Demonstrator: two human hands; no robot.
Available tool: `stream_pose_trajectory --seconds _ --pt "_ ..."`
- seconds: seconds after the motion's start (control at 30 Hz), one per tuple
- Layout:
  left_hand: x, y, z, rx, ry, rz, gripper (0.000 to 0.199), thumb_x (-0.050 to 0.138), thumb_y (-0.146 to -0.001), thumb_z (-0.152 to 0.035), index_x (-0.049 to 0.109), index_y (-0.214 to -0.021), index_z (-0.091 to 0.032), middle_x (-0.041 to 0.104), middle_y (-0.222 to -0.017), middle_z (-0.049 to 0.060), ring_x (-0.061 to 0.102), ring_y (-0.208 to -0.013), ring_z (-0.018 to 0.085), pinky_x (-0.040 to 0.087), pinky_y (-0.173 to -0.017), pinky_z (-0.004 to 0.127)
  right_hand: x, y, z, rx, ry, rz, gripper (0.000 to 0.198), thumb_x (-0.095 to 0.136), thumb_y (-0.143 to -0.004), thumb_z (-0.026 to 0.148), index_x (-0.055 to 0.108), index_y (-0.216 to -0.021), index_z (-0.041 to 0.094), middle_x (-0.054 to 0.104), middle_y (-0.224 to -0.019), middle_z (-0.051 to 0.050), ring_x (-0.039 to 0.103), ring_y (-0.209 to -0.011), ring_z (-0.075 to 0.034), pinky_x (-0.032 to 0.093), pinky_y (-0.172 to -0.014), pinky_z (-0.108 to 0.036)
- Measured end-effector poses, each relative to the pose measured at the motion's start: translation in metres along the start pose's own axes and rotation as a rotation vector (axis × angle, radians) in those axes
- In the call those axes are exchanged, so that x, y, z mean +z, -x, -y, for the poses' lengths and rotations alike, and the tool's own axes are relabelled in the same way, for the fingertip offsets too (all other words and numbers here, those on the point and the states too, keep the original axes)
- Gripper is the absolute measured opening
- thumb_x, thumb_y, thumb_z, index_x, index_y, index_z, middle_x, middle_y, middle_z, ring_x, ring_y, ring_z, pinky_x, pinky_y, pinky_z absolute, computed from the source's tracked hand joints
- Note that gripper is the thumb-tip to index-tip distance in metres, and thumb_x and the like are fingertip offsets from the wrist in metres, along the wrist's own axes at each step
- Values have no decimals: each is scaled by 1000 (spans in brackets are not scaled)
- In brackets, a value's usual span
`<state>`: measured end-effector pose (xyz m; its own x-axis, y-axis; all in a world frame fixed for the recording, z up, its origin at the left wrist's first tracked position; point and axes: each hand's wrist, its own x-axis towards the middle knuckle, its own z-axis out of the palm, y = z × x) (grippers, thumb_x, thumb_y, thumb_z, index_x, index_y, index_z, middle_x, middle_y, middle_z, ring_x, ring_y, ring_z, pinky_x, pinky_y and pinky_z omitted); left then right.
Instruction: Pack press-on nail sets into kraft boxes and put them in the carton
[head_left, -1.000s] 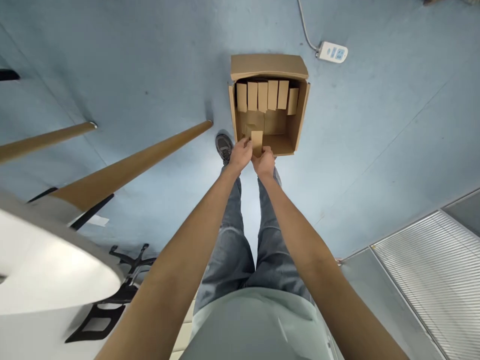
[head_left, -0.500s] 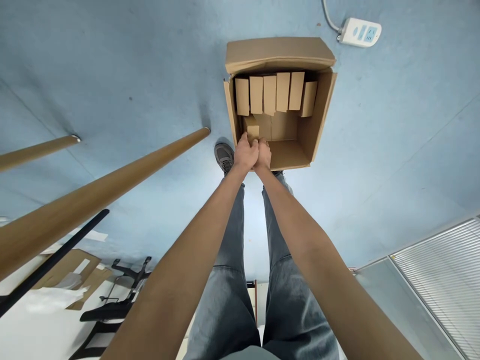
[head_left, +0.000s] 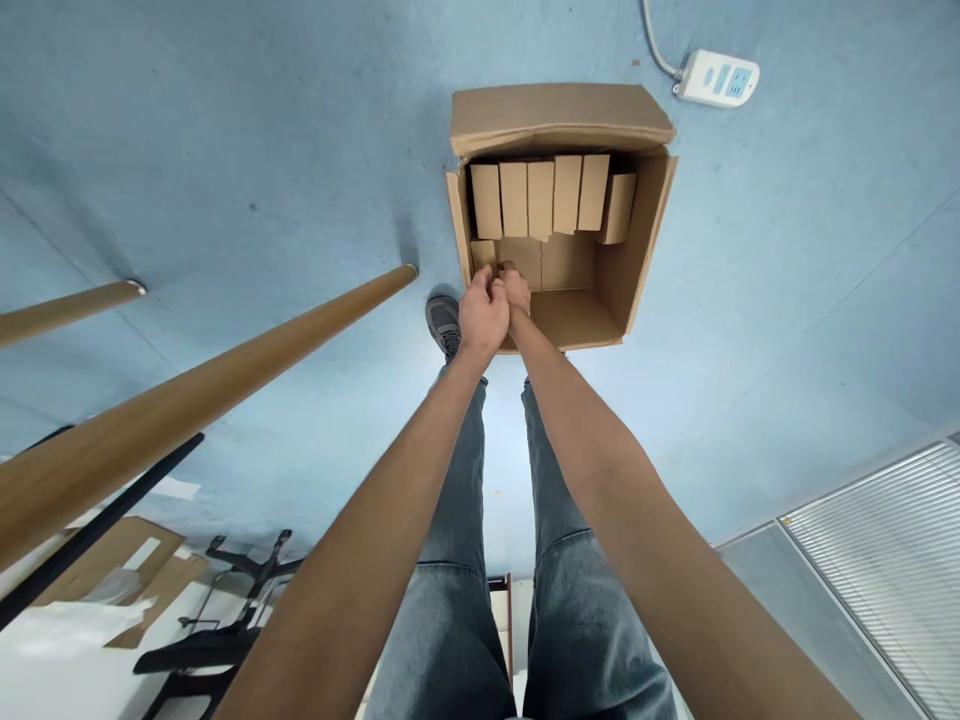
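A large open cardboard carton stands on the floor between and ahead of my feet. Inside, at its near left corner, is a small cardboard box, partly covered by my hands. My left hand reaches over the carton's near left edge with curled fingers on this box. Pressed close beside it, my right hand has its fingers bent against the box's right side. Their lower fingers are hidden. A row of several small boxes stands along the far wall of the carton.
A white power strip with its cable lies beyond the carton on the right. Wooden legs slant in from the left, near my shoe. A black chair base and flattened cardboard are at lower left.
The small box has shifted left against the carton's left wall. Both hands have moved slightly left with it, the right hand reaching a little farther in.
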<state>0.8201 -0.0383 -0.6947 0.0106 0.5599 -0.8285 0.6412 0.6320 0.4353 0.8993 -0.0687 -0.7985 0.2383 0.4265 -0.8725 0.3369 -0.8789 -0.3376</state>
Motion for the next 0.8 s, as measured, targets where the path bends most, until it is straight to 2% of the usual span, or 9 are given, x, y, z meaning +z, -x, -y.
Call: stream_pose_trajectory --seconds 0.07,0.13,0.3,0.4,0.53,0.6,0.7,0.8 --pt "-4 9 -2 -26 1 -12 48 54 -116 -34 68 -159 -18 71 -166 16 59 -164 34 38 -144 51 -9 10 7 160 -14 58 26 63 -110 24 69 -133 15 81 -119 -13 82 -125 -33 63 -116 -57" --pt "-9 22 -5 -39 2 -19 47 54 -115 -32 70 -157 -17 72 -165 17 61 -163 33 38 -144 50 -19 26 13 216 -32 65 30 67 -108 25 71 -135 13 81 -122 -14 81 -131 -36 61 -119 -60" --pt "-20 76 -19 -53 50 -40 48 50 -112 -28 72 -152 -14 71 -164 22 65 -158 34 44 -139 51 -53 90 24 117 -51 71 20 74 -101 22 81 -119 15 87 -115 -14 84 -123 -33 60 -120 -53" --pt "-24 124 -36 -52 56 -31 47 50 -109 -29 76 -144 -11 75 -158 25 68 -154 36 48 -136 52 -84 144 30 64 -60 104 24 69 -104 18 81 -124 17 89 -119 -12 85 -121 -27 63 -116 -42" --pt "-35 197 -70 -49 69 24 40 52 -106 -28 81 -132 -17 83 -146 19 74 -148 36 50 -134 54 -135 228 40 28 -47 73 17 69 -103 16 83 -112 18 90 -118 -13 86 -120 -26 62 -117 -42" --pt "-44 233 -91 -24 98 44 38 54 -105 -29 81 -130 -22 83 -146 16 75 -146 35 52 -134 54 -161 271 45 1 -71 61 16 69 -101 15 83 -108 21 91 -118 -12 86 -119 -27 63 -117 -42" --pt "-58 284 -123 25 141 69 37 54 -104 -32 82 -127 -21 82 -148 18 75 -147 35 50 -136 52 -198 327 52 -122 -155 77 16 69 -97 16 82 -102 23 91 -117 -9 87 -116 -27 64 -114 -41" --pt "-76 335 -151 93 218 70 37 54 -102 -36 83 -123 -24 85 -143 14 76 -146 34 51 -136 49 -234 373 61 -218 -214 88 12 70 -96 22 81 -101 25 91 -112 -9 88 -109 -28 66 -110 -44"
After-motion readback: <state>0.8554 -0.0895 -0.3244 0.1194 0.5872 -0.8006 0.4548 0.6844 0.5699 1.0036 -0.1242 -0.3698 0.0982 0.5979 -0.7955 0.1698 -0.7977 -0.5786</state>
